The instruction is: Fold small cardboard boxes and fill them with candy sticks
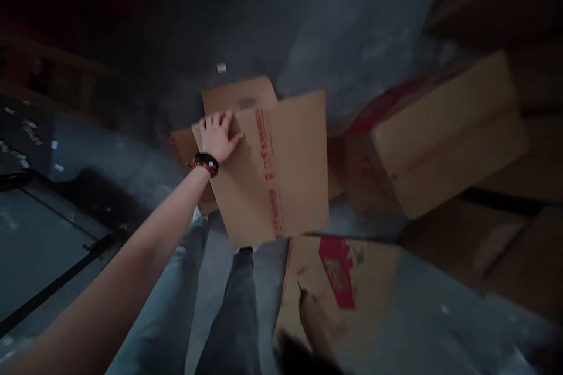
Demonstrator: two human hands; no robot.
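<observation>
My left hand lies on the upper left corner of a brown cardboard box, fingers spread near the far edge. A dark beaded bracelet circles that wrist. Red print runs down the middle of the box, and its flaps stick out at the back and left. Lower right, my right hand is closed on a thin, dark, pointed tool; blur hides its exact kind. That hand is apart from the box, in front of a flat cardboard piece with a red printed patch.
More cardboard boxes are piled on the right. My legs stand just below the box. A grey case-like thing with a black strap lies at the left. Paper scraps dot the dark floor, and a wooden pallet-like frame shows dimly upper left.
</observation>
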